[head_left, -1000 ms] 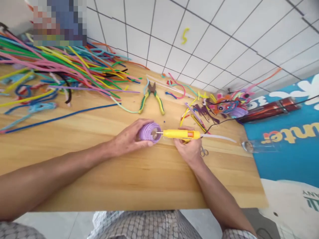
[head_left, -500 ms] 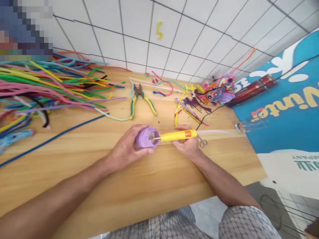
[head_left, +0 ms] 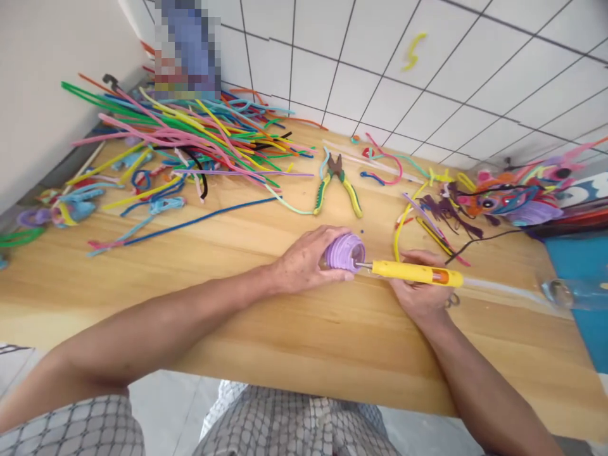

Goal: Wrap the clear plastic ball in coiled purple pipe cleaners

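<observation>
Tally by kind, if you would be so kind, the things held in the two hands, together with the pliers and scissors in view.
Purple ringed piece, in the left hand: 1
Yellow glue gun, in the right hand: 1
Pliers: 1
Scissors, mostly hidden, handle loops showing: 1
Total: 4

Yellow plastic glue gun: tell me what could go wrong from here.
The yellow plastic glue gun has its metal tip at the open end of the ribbed purple cylinder, close to the bare left hand; if hot, it might burn a finger in a slip. Its long translucent stick reaches toward the clear cylindrical container and could knock it.
</observation>
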`<state>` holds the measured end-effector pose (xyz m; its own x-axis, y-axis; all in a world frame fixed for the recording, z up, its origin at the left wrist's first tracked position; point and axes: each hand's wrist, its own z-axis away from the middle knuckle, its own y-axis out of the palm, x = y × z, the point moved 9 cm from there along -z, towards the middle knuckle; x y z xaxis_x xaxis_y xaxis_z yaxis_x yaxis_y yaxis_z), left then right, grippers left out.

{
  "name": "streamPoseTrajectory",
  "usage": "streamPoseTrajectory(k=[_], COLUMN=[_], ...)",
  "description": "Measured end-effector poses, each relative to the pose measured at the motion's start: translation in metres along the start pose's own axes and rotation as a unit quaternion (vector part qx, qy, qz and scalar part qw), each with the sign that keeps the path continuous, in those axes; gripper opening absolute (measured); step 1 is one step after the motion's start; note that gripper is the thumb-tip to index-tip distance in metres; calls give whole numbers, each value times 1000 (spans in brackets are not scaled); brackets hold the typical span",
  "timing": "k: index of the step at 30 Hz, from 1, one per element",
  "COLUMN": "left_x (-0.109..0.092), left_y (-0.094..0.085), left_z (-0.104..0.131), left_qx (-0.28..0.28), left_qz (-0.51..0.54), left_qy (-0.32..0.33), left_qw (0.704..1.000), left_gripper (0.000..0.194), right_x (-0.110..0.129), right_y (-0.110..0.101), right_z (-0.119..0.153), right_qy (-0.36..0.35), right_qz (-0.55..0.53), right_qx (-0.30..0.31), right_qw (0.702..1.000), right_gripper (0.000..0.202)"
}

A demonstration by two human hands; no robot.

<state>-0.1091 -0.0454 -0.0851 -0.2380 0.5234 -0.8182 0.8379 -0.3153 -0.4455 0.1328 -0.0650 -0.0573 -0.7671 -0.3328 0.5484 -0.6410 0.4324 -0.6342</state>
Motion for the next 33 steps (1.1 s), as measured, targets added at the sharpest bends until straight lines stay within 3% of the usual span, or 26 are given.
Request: streamPoseTrajectory(k=[4, 12, 33], left_x=[-2, -4, 9], left_y=[0, -3, -2], left_z=[1, 2, 3], left_qx=[4, 13, 19], left_qz=[-14, -22, -14], left_qy=[12, 6, -32], left_qw=[1000, 1000, 999], left_gripper=[85, 88, 93], right_x=[-2, 4, 25], right_y=[-1, 6, 3], right_z=[0, 0, 0], right_qy=[-6, -30, -133], right_qz=[-22, -84, 6], right_qx=[-15, 13, -25], right_qw=[1000, 996, 991], right_gripper=[33, 25, 22])
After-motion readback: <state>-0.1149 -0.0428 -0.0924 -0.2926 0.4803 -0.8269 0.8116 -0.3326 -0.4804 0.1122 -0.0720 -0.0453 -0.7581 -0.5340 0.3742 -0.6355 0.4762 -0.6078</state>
